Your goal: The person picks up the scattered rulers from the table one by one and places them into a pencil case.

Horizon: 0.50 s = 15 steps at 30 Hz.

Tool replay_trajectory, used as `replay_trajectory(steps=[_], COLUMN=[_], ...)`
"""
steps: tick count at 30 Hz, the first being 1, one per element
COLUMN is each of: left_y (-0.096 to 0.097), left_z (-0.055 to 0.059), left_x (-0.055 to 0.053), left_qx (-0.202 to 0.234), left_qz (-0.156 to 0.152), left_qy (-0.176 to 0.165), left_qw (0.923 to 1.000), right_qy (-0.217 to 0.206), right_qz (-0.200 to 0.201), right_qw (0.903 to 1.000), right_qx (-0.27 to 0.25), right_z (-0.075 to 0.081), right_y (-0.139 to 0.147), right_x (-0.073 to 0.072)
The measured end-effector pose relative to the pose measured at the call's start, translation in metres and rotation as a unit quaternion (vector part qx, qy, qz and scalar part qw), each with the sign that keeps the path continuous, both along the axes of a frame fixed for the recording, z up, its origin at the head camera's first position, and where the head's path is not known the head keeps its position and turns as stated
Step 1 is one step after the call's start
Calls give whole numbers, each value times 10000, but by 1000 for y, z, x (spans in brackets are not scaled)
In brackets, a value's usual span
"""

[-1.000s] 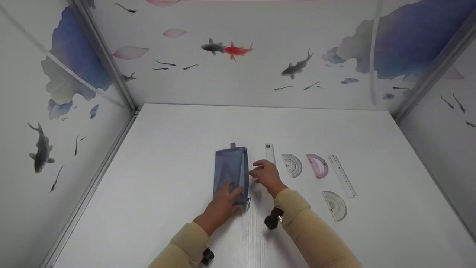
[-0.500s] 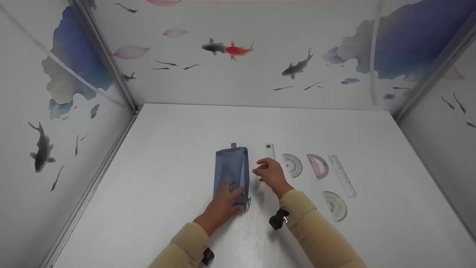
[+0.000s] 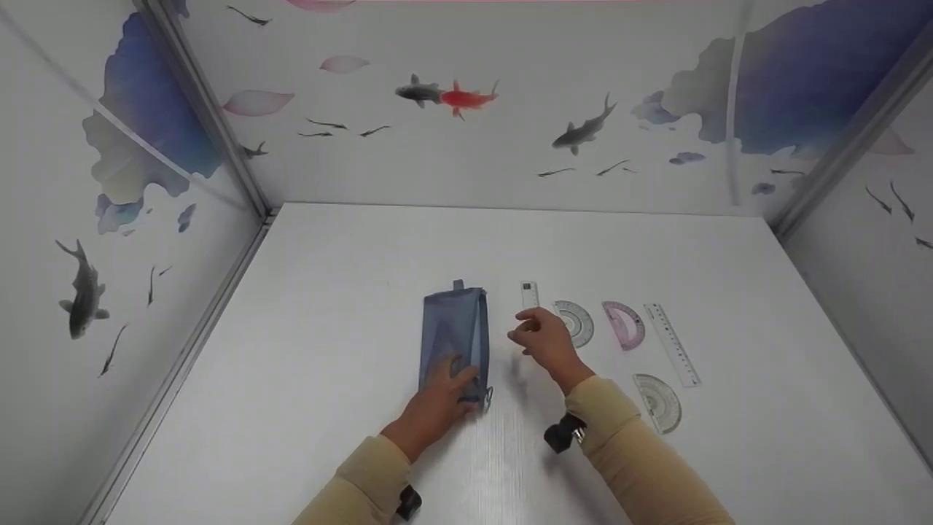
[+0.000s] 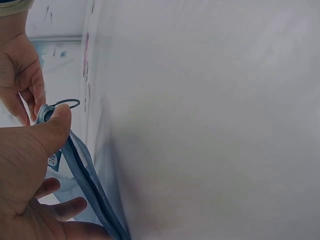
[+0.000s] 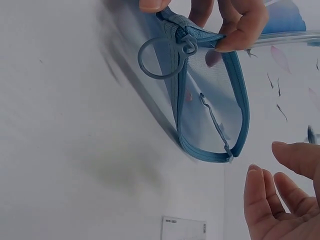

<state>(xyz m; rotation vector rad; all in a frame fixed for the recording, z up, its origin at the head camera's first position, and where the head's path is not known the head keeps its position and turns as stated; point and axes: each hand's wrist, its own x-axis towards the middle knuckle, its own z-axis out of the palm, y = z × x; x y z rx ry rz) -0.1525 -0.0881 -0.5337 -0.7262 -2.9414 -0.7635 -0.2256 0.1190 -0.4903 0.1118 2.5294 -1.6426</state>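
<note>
White tabletop (image 3: 328, 306); right hand (image 3: 548, 341) partly hides ruler (image 3: 529, 294), clear protractor (image 3: 581, 319).

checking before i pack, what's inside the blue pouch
Inside the blue pouch, a thin strip shows near the opening; anything deeper is hidden by its sides.

Right of the worktop's (image 3: 328, 328) middle, a partly hidden ruler (image 3: 529, 293), a clear protractor (image 3: 581, 324), a pink protractor (image 3: 636, 328) and a fully visible ruler (image 3: 672, 345) run toward its right edge; another protractor (image 3: 660, 403) lies nearer the front. A fish-printed wall (image 3: 466, 168) meets the back edge, metal posts (image 3: 203, 108) at both back corners.
</note>
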Motion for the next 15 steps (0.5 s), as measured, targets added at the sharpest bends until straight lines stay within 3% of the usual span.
replay_trajectory(steps=[15], left_y=[2], left_z=[3], left_x=[0], left_qx=[119], left_qz=[142], left_qy=[-151], left_qw=[9997], right_qy=[549], right_qz=[87], right_qw=[9959], right_qx=[714], right_z=[5], right_y=[22], right_x=[8])
